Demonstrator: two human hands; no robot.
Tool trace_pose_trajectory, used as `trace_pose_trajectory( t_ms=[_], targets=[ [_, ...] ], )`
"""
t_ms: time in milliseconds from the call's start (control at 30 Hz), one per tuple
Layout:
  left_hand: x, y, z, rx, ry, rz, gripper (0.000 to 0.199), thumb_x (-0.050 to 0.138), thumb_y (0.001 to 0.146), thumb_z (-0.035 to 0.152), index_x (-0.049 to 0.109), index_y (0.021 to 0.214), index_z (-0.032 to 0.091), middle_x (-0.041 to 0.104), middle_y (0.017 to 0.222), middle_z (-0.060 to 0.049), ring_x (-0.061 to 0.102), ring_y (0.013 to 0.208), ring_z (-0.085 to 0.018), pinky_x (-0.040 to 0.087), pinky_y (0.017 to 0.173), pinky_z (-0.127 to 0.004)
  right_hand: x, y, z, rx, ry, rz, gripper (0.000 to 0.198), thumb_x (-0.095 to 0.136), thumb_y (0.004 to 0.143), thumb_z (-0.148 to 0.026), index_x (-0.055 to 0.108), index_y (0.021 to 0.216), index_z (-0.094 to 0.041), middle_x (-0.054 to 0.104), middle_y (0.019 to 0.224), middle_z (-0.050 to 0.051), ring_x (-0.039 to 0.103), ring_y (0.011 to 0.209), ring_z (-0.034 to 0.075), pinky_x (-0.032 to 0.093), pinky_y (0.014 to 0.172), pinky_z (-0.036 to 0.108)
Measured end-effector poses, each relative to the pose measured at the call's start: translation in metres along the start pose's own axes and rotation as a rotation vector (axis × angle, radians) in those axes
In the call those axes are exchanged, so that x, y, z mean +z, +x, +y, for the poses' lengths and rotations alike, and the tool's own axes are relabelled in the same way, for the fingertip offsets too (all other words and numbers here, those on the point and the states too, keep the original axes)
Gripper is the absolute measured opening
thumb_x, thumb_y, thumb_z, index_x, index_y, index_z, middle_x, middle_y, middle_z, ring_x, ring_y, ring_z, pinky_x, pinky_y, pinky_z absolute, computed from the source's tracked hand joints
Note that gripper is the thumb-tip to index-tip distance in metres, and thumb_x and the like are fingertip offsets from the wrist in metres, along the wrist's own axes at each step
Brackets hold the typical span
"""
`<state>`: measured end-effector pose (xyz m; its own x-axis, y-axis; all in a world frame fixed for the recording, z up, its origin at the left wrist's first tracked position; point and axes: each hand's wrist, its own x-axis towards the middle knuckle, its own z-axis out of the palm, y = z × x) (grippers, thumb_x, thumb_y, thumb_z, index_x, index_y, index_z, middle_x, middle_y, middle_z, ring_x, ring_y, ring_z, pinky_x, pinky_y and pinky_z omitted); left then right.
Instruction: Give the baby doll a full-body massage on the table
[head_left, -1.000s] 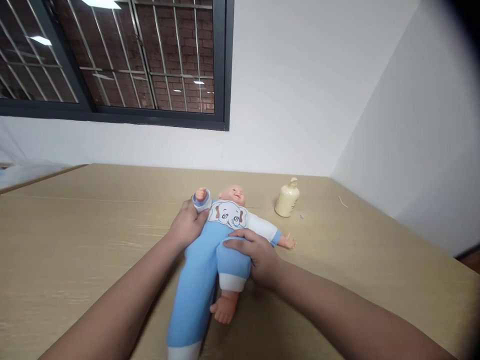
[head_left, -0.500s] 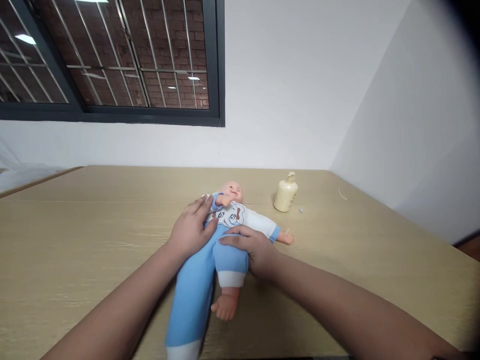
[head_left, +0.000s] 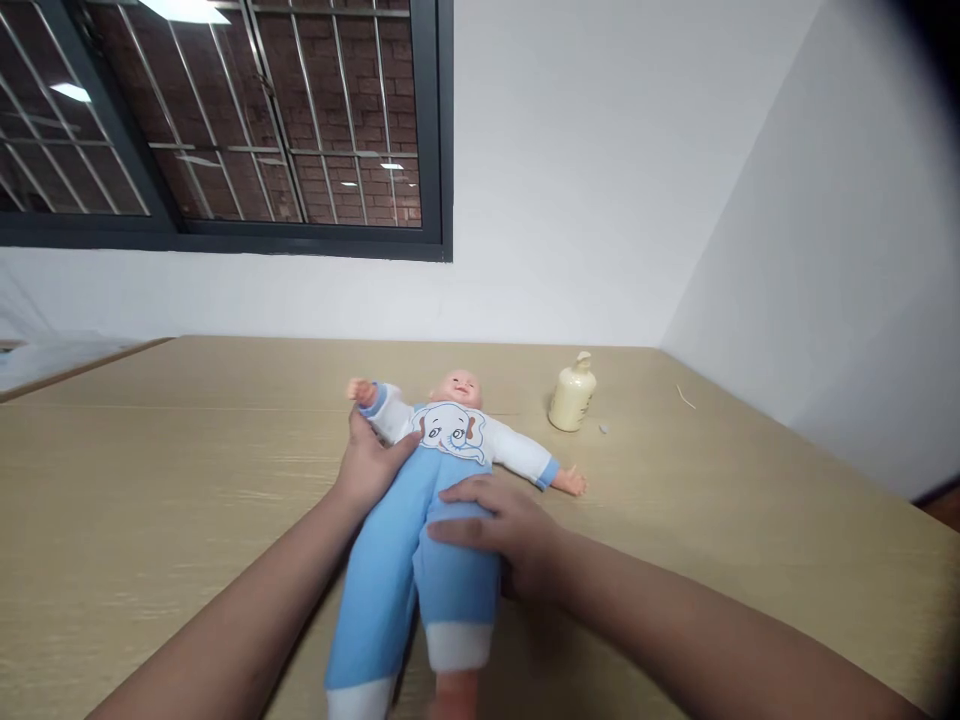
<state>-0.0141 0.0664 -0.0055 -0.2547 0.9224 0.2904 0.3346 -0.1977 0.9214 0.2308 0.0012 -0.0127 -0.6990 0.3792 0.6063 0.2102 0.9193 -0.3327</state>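
Observation:
A baby doll [head_left: 450, 470] in a white and light-blue outfit lies on its back on the table, head away from me. An elephant face is printed on its chest. At the doll's left-hand side in the picture, my left hand [head_left: 369, 460] is closed around its side below the raised arm, thumb on the belly, fingers partly hidden. My right hand [head_left: 517, 525] grips the doll's right-hand leg in the picture, with fingers across the thigh. That leg's foot is blurred at the bottom edge.
On the wooden table [head_left: 720, 530], a cream pump bottle [head_left: 573, 395] stands beyond the doll to the right. A small pale bit [head_left: 603, 429] lies beside it, and a thin pale strand [head_left: 685, 397] farther right. Behind are a white wall and a barred window [head_left: 300, 130].
The doll's arm on the left has swung outward from its chest. The bent leg under my right hand has extended toward me. My left hand has shifted from the chest to the doll's side.

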Motion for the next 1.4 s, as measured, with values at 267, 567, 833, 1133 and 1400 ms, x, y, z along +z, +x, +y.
trace_pose_trajectory(
  t_ms=[267, 567, 833, 1133, 1400],
  targets=[
    [0.005, -0.001, -0.002, -0.301, -0.496, -0.092, 0.061, 0.088, 0.064, 0.034, 0.058, 0.114, 0.016, 0.072, 0.103, -0.015, 0.071, 0.095, -0.037, 0.06, 0.076, -0.048, 0.019, -0.006, -0.008, -0.032, -0.084, -0.29, 0.071, 0.067, 0.058, -0.014, 0.064, 0.123, -0.044, 0.034, 0.158, -0.005, 0.019, 0.149, 0.035, 0.001, 0.117, 0.064],
    [0.003, 0.002, -0.006, -0.206, -0.395, 0.004, 0.075, 0.09, 0.06, 0.029, 0.051, 0.123, 0.017, 0.072, 0.107, -0.014, 0.069, 0.102, -0.036, 0.058, 0.083, -0.046, 0.016, -0.003, -0.011, -0.021, -0.093, -0.309, 0.07, 0.071, 0.062, -0.011, 0.064, 0.124, -0.043, 0.006, 0.166, -0.006, 0.011, 0.15, 0.039, 0.004, 0.116, 0.065],
    [-0.002, 0.005, -0.002, -0.026, -0.05, -0.023, 0.087, 0.087, 0.065, 0.034, 0.035, 0.134, 0.02, 0.063, 0.122, -0.015, 0.065, 0.109, -0.032, 0.051, 0.095, -0.047, 0.012, -0.006, 0.003, 0.295, 0.075, 0.142, 0.056, 0.057, 0.087, -0.008, 0.059, 0.134, -0.038, 0.02, 0.162, 0.003, 0.05, 0.13, 0.026, 0.048, 0.104, 0.043],
    [-0.005, 0.009, -0.009, 0.463, 0.573, -0.202, 0.056, 0.053, 0.094, 0.038, 0.045, 0.148, 0.029, 0.037, 0.153, -0.012, 0.03, 0.143, -0.035, 0.026, 0.116, -0.054, 0.012, 0.01, 0.03, 0.444, 0.291, 0.307, 0.035, 0.077, 0.08, -0.025, 0.074, 0.114, -0.028, 0.055, 0.135, 0.009, 0.055, 0.127, 0.026, 0.047, 0.108, 0.043],
    [-0.006, 0.008, -0.006, 0.446, 0.707, -0.227, 0.053, 0.049, 0.095, 0.037, 0.049, 0.147, 0.028, 0.027, 0.16, -0.013, 0.017, 0.148, -0.042, 0.02, 0.115, -0.062, 0.012, 0.012, 0.03, 0.33, 0.217, 0.298, 0.029, 0.065, 0.088, -0.026, 0.072, 0.116, -0.029, 0.063, 0.126, 0.005, 0.061, 0.117, 0.022, 0.049, 0.104, 0.041]
  ],
)
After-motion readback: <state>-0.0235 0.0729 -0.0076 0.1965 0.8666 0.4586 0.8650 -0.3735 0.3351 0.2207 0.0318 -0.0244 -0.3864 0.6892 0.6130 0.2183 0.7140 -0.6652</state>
